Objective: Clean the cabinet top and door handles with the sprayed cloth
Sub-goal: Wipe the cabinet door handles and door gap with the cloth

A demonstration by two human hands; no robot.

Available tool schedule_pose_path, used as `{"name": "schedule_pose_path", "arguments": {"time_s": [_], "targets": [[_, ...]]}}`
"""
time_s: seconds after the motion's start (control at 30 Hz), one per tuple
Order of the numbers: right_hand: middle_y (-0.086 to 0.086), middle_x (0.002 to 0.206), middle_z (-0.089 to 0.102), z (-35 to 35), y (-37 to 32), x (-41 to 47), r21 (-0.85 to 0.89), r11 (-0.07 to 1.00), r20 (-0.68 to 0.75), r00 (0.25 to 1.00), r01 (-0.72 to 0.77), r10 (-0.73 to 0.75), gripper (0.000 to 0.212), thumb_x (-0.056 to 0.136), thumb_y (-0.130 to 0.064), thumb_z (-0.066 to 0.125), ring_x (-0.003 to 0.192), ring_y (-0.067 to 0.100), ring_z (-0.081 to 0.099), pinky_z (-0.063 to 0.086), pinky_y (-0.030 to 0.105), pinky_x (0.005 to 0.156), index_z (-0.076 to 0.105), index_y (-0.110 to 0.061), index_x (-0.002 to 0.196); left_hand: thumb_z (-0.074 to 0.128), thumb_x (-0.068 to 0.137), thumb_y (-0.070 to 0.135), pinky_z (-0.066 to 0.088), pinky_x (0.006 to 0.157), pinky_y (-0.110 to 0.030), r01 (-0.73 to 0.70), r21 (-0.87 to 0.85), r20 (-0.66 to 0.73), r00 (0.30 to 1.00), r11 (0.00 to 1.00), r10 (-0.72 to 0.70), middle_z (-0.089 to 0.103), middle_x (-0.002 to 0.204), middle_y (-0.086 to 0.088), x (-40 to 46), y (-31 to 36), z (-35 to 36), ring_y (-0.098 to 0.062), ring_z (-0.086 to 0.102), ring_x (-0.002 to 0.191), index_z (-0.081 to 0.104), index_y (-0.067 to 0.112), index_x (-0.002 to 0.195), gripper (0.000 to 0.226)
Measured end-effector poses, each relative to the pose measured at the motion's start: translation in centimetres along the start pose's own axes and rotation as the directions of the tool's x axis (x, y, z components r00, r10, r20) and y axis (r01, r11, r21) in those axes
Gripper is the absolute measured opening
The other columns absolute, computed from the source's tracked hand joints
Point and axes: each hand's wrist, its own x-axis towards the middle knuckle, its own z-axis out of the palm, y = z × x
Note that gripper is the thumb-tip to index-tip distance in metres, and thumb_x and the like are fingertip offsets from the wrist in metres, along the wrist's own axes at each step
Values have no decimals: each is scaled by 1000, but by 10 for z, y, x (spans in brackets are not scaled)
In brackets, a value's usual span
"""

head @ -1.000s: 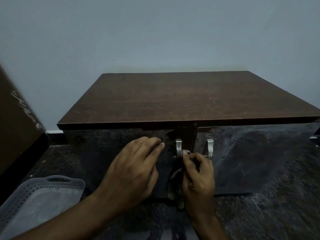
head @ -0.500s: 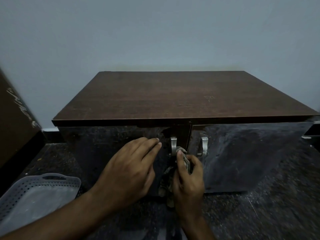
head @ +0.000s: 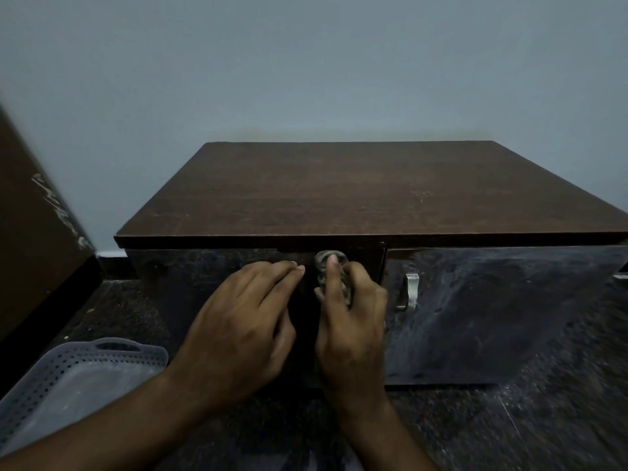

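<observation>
Right hand (head: 350,321) clamped on crumpled grey cloth (head: 328,261) around left metal handle; left hand (head: 238,321) flat, fingers together, bracing dark glossy door (head: 204,283). Risks slipping off, leaving handle half-wiped.

Cabinet top (head: 356,195): matt dark wood grain. Doors (head: 492,311): glossy, smudged. Handle (head: 410,291): brushed metal. Basket (head: 78,372): perforated grey plastic. Cloth (head: 323,263): soft fabric.

Right hand (head: 350,321) with cloth (head: 331,266) around left door handle, left hand (head: 238,321) flat on cabinet (head: 339,192) door.
</observation>
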Motion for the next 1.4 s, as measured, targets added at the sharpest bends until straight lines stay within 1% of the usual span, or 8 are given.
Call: {"name": "schedule_pose_path", "arguments": {"time_s": [0.1,0.3,0.47,0.57,0.7,0.87,1.17,1.4], "targets": [[15,137,45,2,6,-14,13,997,57,995,81,-82,34,101,-2,46,100,31,49,50,44,84,58,2,133,60,85,14,41,108,-35,7,-6,9,1000,1000,-7,63,132,-11,-3,-2,1,-27,57,121,61,3,132,49],[26,121,61,-6,1,17,64,997,-89,996,38,-33,37,89,9,62,97,35,58,47,38,87,61,9,126,57,87,17,44,102,-33,2,-38,28,1000,999,-1,64,126,-10,-7,-3,0,-25,57,116,63,2,129,45],[18,128,62,3,5,-10,42,976,127,967,216,-219,36,94,-4,64,92,31,57,50,42,80,60,5,129,58,86,13,46,101,-33,40,-81,16,999,996,-39,64,122,-11,-9,-1,2,-24,58,112,63,3,128,43],[16,120,65,-2,15,-24,15,979,199,959,205,-204,34,92,-4,66,93,28,57,50,41,75,62,5,125,59,86,13,47,97,-32,36,-80,14,999,996,-35,65,118,-11,-8,2,6,-25,59,108,64,1,126,43],[21,104,66,-10,13,-6,7,987,26,987,158,-158,28,96,-5,59,87,31,57,50,41,72,65,10,119,56,86,16,50,94,-38,-12,-68,50,999,998,15,63,119,-13,-5,7,10,-28,58,108,63,0,127,45],[13,71,57,0,6,-3,-194,976,-84,990,98,-116,24,83,-2,74,70,26,44,37,39,60,74,4,105,55,87,15,51,91,-40,-9,-71,35,999,997,11,63,117,-14,-2,6,11,-28,59,107,63,-1,127,44],[3,71,59,-2,-9,14,-304,953,-221,973,-8,-62,13,84,-12,74,81,21,51,29,39,78,77,-7,95,55,87,14,49,94,-40,-17,-89,30,999,996,20,63,119,-14,-8,2,12,-29,59,108,62,-1,129,45],[2,68,60,1,-5,-10,-293,956,-108,994,-24,-8,12,82,-10,71,71,23,61,30,38,76,76,-6,93,55,89,14,50,93,-41,-20,-105,35,999,994,24,62,119,-14,-8,2,13,-29,59,108,62,-2,129,44]]}}
